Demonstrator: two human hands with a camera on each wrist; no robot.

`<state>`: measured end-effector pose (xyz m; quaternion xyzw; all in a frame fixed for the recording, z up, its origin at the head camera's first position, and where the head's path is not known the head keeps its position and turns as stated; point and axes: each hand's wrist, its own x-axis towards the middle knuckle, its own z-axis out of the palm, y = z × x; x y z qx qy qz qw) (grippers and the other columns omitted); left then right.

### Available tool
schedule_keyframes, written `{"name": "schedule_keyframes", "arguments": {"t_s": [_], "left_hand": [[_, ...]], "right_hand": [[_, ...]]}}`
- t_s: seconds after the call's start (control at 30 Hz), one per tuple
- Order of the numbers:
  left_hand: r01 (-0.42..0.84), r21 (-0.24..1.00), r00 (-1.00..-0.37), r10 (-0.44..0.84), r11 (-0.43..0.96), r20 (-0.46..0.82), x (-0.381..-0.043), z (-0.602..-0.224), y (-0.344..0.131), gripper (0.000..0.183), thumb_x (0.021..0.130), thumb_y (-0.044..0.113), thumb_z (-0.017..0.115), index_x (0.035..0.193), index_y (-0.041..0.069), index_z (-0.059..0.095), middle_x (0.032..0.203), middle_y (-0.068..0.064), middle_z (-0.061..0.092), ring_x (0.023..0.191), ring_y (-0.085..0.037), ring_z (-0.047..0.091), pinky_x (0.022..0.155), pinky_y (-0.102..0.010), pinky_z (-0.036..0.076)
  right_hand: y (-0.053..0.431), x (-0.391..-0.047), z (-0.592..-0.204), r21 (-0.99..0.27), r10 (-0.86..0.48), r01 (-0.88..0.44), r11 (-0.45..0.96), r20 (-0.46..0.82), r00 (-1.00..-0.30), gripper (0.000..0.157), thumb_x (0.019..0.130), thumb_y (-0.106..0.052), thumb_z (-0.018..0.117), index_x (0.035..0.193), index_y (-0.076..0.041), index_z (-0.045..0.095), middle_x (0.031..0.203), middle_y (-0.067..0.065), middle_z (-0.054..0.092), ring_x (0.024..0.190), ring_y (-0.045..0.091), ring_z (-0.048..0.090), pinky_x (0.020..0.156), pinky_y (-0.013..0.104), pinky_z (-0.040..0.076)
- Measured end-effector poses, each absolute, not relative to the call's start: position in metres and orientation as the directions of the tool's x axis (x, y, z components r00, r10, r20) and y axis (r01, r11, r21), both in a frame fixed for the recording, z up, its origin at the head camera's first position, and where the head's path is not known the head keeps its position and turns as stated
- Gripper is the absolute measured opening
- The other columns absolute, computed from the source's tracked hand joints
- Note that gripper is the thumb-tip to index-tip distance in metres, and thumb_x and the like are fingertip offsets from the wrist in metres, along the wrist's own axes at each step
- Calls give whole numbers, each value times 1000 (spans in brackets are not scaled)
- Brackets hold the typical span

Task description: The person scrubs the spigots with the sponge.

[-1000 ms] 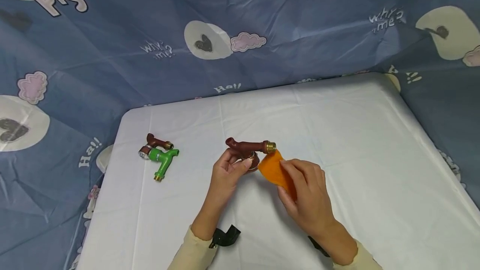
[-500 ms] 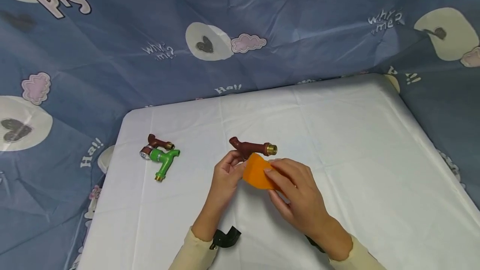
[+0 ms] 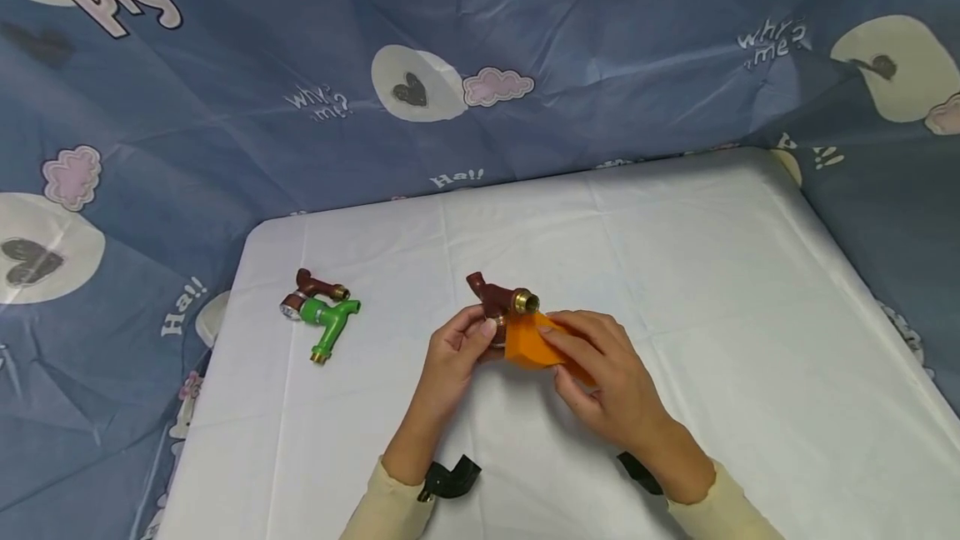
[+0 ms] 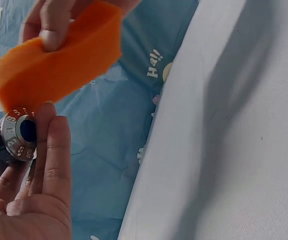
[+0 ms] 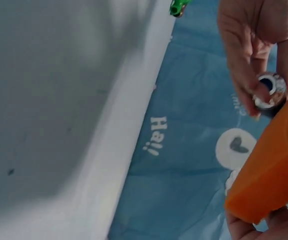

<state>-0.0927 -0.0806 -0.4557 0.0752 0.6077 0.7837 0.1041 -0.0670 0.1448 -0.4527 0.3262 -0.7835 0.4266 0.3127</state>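
A brown faucet (image 3: 495, 298) with a brass threaded end is held up over the table. My left hand (image 3: 455, 348) grips it near its round silver dial (image 4: 18, 135), which carries raised figures. My right hand (image 3: 611, 373) pinches a folded orange cloth (image 3: 528, 344), thumb on one side and fingers on the other. In the head view the cloth overlaps the faucet's body, just below the brass end. The left wrist view shows the cloth's lower edge right at the dial. Part of the faucet is hidden behind the cloth and the left fingers.
To the left, a green faucet (image 3: 330, 323) lies against another brown faucet (image 3: 318, 284) on the white-covered table (image 3: 375, 423). A blue printed cloth (image 3: 315, 140) hangs behind the table. Black wrist mounts (image 3: 452, 477) sit under the forearms.
The orange cloth went left across the faucet's lower part, then slightly back right. The faucet has turned, its brass end now facing more toward me. The faucets at left stayed put.
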Motion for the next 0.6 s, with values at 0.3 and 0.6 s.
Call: {"name": "schedule_keyframes", "arguments": {"t_s": [0.3,0.6], "left_hand": [[-94,952,-956,292,-291,-5,-94,-456,-82,44,112,17,51,145,-12,50,133,-26,64,103,-23,73,91,-39,60],[-100,972,-961,275,-215,-38,-94,-457,-76,45,113,21,47,142,-13,53,134,-18,66,105,-10,65,90,-22,56]], "right_hand": [[152,-66,-459,-529,-196,-737,421,740,-643,37,106,-28,59,125,1,70,128,20,65,110,36,60,106,21,43],[130,-59,-449,-457,-243,-791,406,781,-576,33,107,-25,59,126,0,70,130,21,63,114,38,58,110,28,42]]}}
